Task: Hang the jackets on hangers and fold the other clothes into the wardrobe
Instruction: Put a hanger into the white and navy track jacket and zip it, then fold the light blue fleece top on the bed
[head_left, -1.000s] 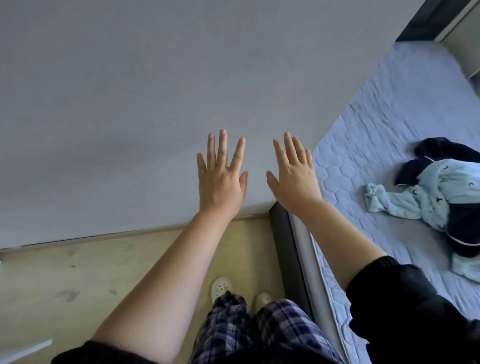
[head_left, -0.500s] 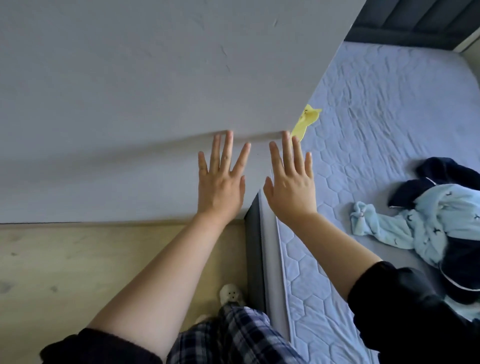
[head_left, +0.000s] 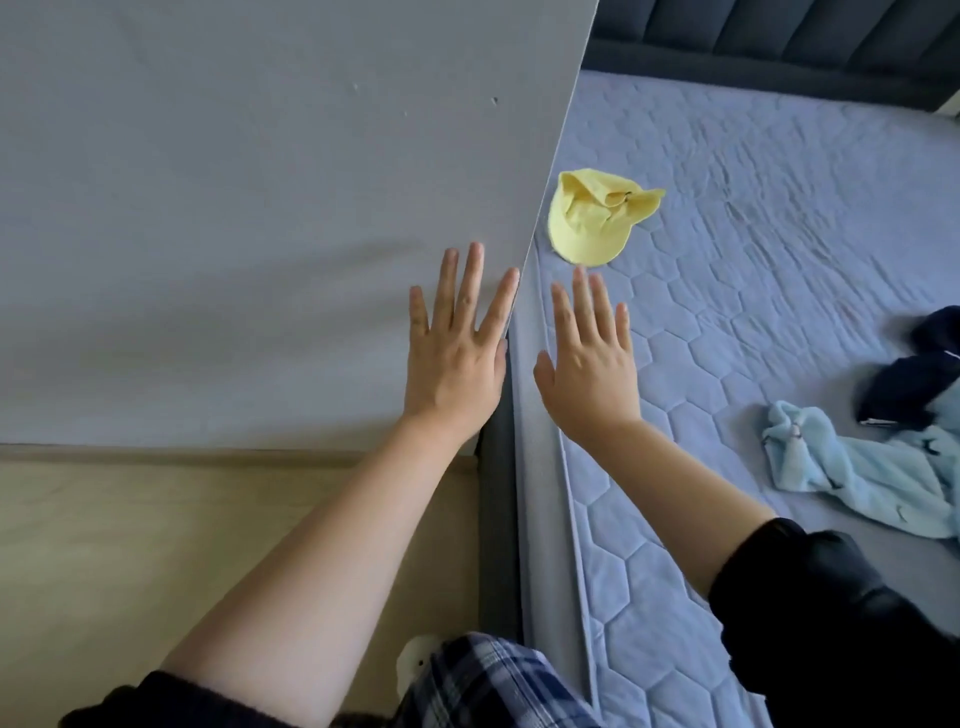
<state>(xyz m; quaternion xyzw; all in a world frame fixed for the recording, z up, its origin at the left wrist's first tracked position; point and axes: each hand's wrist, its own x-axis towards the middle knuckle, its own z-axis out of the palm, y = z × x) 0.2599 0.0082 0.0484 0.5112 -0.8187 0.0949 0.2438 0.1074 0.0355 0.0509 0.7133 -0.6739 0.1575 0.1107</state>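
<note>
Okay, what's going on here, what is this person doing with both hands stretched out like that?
A person stands with both bare hands held out, fingers straight and spread, holding nothing. The left hand is in front of a plain grey wall; the right hand hovers over the edge of the quilted pale lilac mattress. No clothes are handled yet: a yellow fabric cap, a light blue fleece garment and a dark navy garment lie loose on the mattress.
</note>
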